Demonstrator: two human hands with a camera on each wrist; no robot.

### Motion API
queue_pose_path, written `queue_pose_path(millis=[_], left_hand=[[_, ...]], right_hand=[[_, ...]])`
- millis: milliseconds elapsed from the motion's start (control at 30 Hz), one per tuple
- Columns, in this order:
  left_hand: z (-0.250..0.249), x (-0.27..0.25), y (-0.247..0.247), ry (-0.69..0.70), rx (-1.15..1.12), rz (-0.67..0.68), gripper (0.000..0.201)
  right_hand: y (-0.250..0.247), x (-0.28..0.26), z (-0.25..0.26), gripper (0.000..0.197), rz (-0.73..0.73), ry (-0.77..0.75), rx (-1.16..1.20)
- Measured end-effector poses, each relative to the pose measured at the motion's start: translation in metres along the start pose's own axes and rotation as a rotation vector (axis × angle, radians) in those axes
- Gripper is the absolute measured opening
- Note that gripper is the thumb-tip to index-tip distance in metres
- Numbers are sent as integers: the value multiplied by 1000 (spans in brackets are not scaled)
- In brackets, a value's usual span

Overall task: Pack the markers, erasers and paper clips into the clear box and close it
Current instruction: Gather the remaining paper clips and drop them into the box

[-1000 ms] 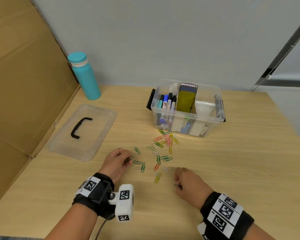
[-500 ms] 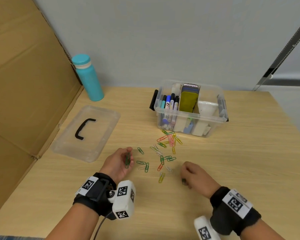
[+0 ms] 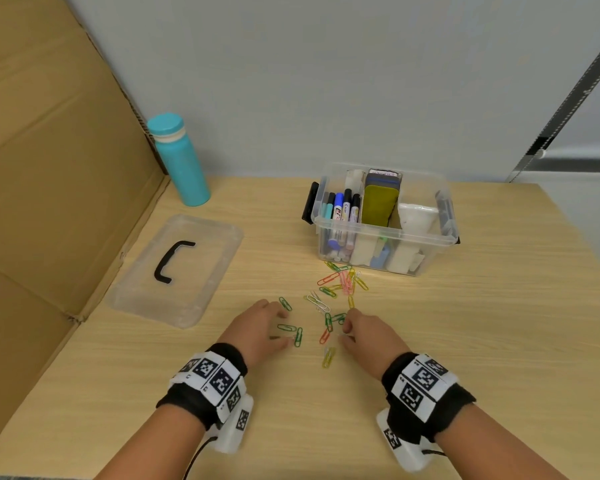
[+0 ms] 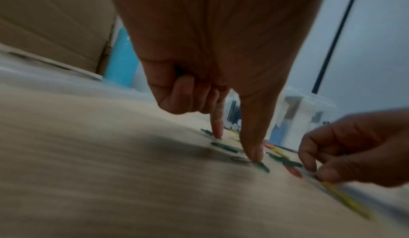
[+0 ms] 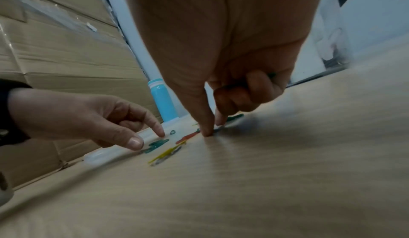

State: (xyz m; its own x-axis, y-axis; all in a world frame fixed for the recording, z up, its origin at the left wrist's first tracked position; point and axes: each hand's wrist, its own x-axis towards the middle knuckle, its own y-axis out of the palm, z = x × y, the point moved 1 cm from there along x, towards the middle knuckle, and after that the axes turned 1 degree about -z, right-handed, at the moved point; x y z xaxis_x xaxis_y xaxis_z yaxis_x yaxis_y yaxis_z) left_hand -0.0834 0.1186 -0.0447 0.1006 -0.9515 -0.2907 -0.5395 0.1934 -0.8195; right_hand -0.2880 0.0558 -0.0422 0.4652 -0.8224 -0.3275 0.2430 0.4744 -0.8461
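Loose clips [image 3: 342,284] being gathered off desk [image 3: 499,341]. Green one held in right hand [image 3: 368,336] grip; left hand [image 3: 257,327] grip narrow, contents unclear. Next: rest pinched up, boxed.

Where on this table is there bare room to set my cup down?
The table is bare right of the clear box, between the lid and the box, and along the near edge. Crowded: from the box front to the left hand and right hand, strewn with paper clips.

Left hand [image 3: 257,327] reaching down, right hand [image 3: 368,336] pinching
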Motion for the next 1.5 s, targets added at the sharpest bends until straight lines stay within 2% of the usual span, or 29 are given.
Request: queue_pose_path(millis=[67,167,233,300,333,400,500,533,600,733,800,867,967,1033,1100,1200,1267,1333,1367,1433,1500], left_hand=[[-3,1,0,34,31,-7,37],[-7,5,1,72,80,-41,24],[-9,8,2,68,108,-45,18],[-12,9,2,74,162,-50,17],[-14,10,3,80,197,-49,18],[-18,10,3,87,260,-40,20],[-18,13,5,61,258,-12,20],[-17,15,6,45,229,2,20],[-17,16,8,28,219,38,22],[-19,15,14,27,292,41,26],[-16,12,13,7,154,8,19],[-9,10,7,-21,-114,-44,10],[-3,6,0,-112,-551,-78,12],[-6,3,-2,-188,-930,-49,16],[-9,1,-3,-275,-1285,-37,23],[-11,2,-4,-405,-1565,-48,21],[-11,2,-2,-464,-1556,-34,23],[-10,3,2,-478,-1411,-43,26],[-11,2,3,-448,-1244,-57,27],[-12,1,6,-337,-712,-119,26],[-17,-2,8,-224,-293,-151,16]], right_hand=[[2,3,4,13,-5,-4,-53],[3,6,9,10,27,4,-150],[2,8,6,18,43,24,-150],[-1,8,-1,12,67,13,-61],[-2,7,-6,9,74,-3,35],[-6,5,-16,20,88,-2,337],[-9,1,-20,27,204,98,1106],[-9,0,-20,30,239,120,1284],[-9,-1,-17,34,264,139,1364],[-5,5,-13,25,244,88,1185],[-5,7,-16,18,176,-84,848],[-6,7,-18,4,149,-301,379],[-5,4,-12,22,244,-459,-97],[-5,4,-4,24,252,-506,-250],[-4,7,3,20,232,-530,-296],[-3,8,10,18,223,-557,-354],[0,7,13,25,222,-552,-442],[3,6,15,27,213,-519,-508],[5,6,17,28,204,-507,-518],[7,7,20,29,179,-494,-522],[8,7,21,31,166,-484,-517]])
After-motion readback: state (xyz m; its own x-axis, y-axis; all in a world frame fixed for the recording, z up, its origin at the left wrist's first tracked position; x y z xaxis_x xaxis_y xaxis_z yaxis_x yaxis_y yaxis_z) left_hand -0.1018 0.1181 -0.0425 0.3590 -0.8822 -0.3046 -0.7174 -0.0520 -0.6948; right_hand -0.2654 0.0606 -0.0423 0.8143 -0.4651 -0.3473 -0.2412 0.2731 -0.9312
